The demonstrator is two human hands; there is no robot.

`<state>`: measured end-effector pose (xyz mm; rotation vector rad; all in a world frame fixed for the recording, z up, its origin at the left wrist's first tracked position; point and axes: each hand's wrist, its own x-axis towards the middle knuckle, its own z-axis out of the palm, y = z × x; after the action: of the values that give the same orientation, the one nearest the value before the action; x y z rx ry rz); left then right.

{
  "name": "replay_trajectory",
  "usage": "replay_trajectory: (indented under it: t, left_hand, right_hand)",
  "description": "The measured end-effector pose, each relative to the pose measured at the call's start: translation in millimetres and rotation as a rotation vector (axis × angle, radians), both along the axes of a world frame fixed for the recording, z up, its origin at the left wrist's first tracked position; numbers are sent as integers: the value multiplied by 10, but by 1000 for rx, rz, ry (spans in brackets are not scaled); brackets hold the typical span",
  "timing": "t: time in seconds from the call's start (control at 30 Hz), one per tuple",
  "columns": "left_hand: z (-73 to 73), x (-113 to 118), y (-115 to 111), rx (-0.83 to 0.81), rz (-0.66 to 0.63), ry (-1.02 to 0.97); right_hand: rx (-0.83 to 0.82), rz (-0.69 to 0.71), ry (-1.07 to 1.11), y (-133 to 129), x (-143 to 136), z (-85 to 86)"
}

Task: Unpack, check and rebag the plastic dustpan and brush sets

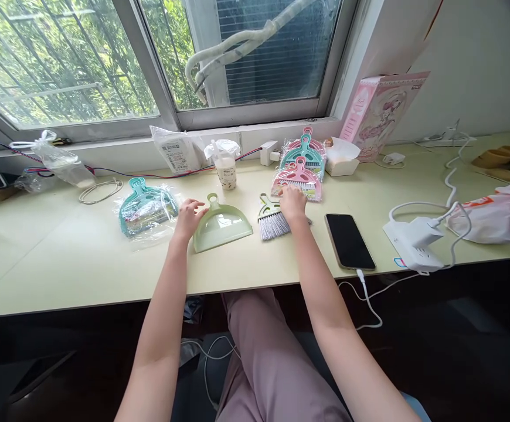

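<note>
A light green dustpan (223, 230) lies on the table, its handle loop pointing to the window. My left hand (189, 219) is at its left edge, fingers bent and gripping the rim. To the right lies a small green hand brush (274, 225) with grey bristles. My right hand (293, 204) is closed over the brush's right end and hides part of it; its fingertips are hard to see. Just behind it lies a pink dustpan set (299, 176) in clear wrap, with a teal dustpan set (303, 153) behind.
Another wrapped teal set (143, 208) lies at left. A drink cup (227, 171) stands near the window, with a white tissue pack (343, 158) farther right. On the right are a charging phone (350, 241), a power strip (413, 246) and a pink box (380, 117). Cables hang over the table's front edge.
</note>
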<state>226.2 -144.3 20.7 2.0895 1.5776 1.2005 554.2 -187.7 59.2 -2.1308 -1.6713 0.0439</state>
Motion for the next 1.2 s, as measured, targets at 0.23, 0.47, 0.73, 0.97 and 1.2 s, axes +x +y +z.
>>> replay_trajectory:
  t: [0.23, 0.47, 0.73, 0.97, 1.2]
  left_hand:
    - [-126, -63, 74, 14, 40, -28]
    - [42, -76, 24, -55, 72, -401]
    - [240, 286, -271, -208, -308, -633]
    - [234, 529, -361, -182, -324, -523]
    - [275, 572, -394, -137, -363, -514]
  right_hand:
    - [30, 28, 61, 128, 104, -190]
    - [320, 353, 714, 67, 221, 71]
    - [341, 554, 1142, 20, -545, 3]
    - [467, 317, 730, -190, -834, -80]
    - [328, 470, 773, -63, -705, -78]
